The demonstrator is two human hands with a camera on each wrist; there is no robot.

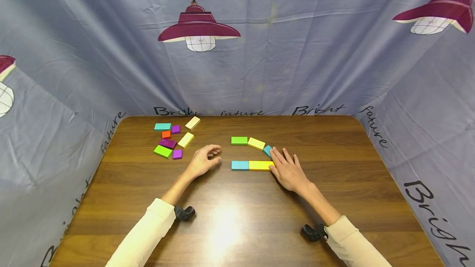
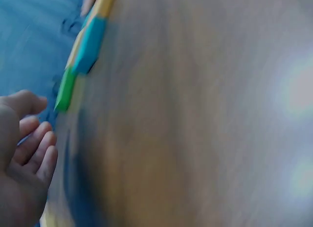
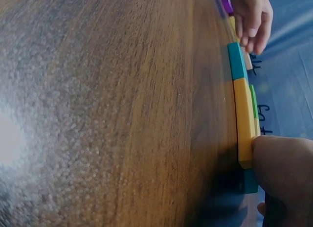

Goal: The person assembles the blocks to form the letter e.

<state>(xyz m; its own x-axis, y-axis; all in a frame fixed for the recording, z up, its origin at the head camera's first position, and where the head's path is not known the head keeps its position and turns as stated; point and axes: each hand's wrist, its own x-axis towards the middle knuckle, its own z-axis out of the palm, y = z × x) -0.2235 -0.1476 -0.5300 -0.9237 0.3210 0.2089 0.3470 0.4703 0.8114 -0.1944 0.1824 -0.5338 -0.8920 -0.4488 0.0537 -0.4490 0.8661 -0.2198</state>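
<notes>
My right hand [image 1: 289, 172] lies with straight, spread fingers at the right end of a block arrangement. Its fingertips overlap a tilted teal block [image 1: 267, 151], and its thumb is at the end of a long yellow block [image 1: 259, 165]. A blue block [image 1: 240, 165] adjoins that yellow block end to end. Behind this row, a green block [image 1: 239, 141] and a pale yellow block [image 1: 256, 144] form a curve with the teal one. My left hand [image 1: 202, 162] hovers left of the arrangement, its fingers loosely bent around nothing.
Loose blocks lie at the back left: a turquoise block [image 1: 163, 127], a red block [image 1: 166, 134], a dark purple block [image 1: 168, 143], a lime block [image 1: 163, 151], small violet and cream ones. A printed curtain [image 1: 259, 73] encloses the wooden table [image 1: 334, 143].
</notes>
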